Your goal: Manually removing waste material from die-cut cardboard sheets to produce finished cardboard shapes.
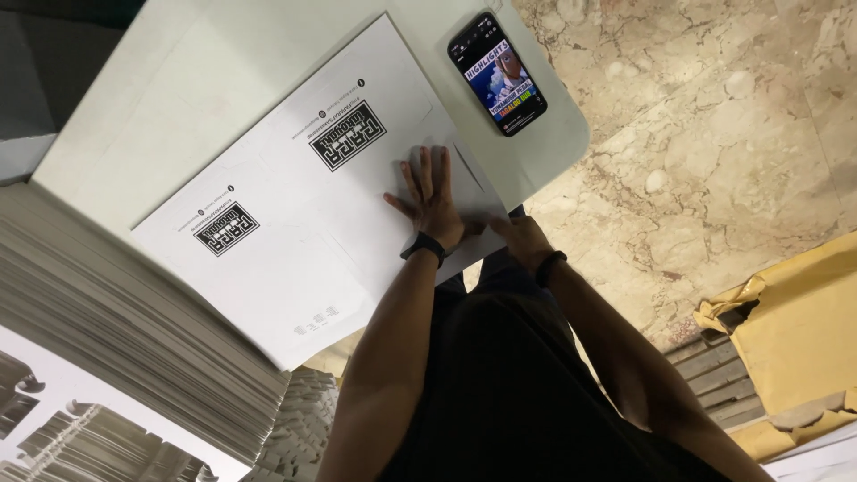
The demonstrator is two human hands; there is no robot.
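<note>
A large white die-cut card sheet [295,223] with two black printed marks lies on a pale table [134,98]. My left hand [431,198] presses flat on the sheet near its right edge, fingers spread, with a black watch on the wrist. My right hand [520,237] is just to the right of it at the sheet's near corner, its fingers closed on the sheet's edge, a dark band on the wrist. The two hands almost touch.
A phone [497,73] with a lit screen lies on the table's rounded corner beyond my hands. A tall stack of white sheets [116,330] fills the lower left. Marble floor [714,134] lies to the right, with yellow-brown wrapping paper [794,330] on wooden slats.
</note>
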